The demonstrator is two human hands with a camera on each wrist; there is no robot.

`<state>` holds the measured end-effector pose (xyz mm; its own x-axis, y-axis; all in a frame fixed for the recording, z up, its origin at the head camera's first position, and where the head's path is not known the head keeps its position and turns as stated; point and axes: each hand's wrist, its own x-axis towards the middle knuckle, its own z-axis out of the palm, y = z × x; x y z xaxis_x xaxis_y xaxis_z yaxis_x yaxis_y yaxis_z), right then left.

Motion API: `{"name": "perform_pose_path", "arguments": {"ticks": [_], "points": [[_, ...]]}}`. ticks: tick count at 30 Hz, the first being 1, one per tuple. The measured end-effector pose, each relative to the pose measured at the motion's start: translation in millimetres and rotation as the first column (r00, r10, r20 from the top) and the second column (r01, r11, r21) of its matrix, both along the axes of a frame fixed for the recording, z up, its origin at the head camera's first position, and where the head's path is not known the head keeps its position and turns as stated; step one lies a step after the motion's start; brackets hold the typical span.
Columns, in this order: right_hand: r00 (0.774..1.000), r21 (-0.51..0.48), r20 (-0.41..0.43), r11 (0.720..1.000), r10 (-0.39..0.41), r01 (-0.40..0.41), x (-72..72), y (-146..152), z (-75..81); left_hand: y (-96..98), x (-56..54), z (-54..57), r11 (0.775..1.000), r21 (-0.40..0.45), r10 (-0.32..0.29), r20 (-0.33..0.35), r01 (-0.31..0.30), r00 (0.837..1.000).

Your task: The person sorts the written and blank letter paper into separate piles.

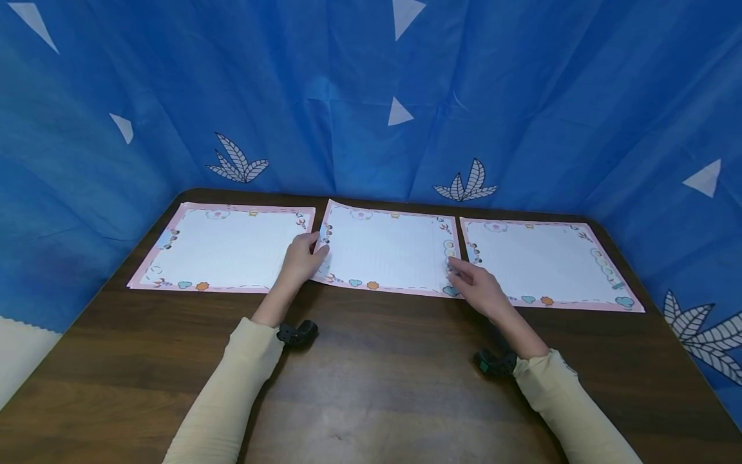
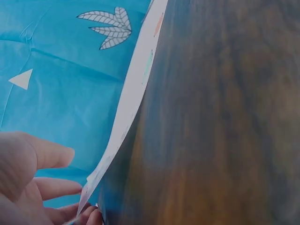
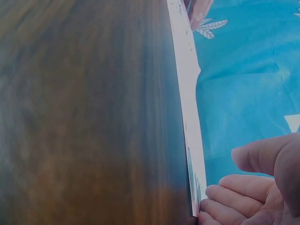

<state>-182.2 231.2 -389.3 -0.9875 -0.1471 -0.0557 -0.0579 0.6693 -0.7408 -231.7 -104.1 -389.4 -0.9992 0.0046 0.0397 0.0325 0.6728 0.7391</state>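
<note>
Near the far edge of the table, a white paper sheet with a pink decorated border (image 1: 388,248) lies between two similar ones. At its left edge is my left hand (image 1: 303,258); the left wrist view shows that hand (image 2: 35,187) with thumb spread away from the fingers and fingertips right at the paper's edge. My right hand (image 1: 478,287) touches the right edge of this middle sheet. Seen from the right wrist, the right hand (image 3: 262,192) has its thumb apart and its fingertips against the paper edge (image 3: 190,93). The middle sheet's upper left corner curls up slightly.
To the left lies a stack of bordered sheets (image 1: 232,248), its edges slightly uneven. Another bordered paper (image 1: 539,264) lies on the right. Brown wood forms the table (image 1: 382,374), and a blue patterned cloth (image 1: 359,84) hangs behind it.
</note>
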Motion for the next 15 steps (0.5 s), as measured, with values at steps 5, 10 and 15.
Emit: {"name": "perform_pose_path", "arguments": {"ticks": [5, 10, 15], "points": [[1.000, -0.003, -0.001, 1.000, 0.004, -0.004, -0.4, -0.4, 0.1, 1.8, -1.3, 0.1, 0.988, -0.149, -0.035, 0.015, 0.037, 0.999], [1.000, -0.003, 0.008, 1.000, 0.001, -0.001, -0.7, -0.5, -0.9, 4.7, -0.6, -2.1, 0.970, -0.234, -0.057, 0.061, 0.070, 0.996], [1.000, 0.009, 0.004, 1.000, -0.009, 0.009, -0.3, -0.6, -1.3, 5.4, 0.1, -1.9, 0.973, -0.220, -0.061, 0.066, 0.074, 0.996]]}}
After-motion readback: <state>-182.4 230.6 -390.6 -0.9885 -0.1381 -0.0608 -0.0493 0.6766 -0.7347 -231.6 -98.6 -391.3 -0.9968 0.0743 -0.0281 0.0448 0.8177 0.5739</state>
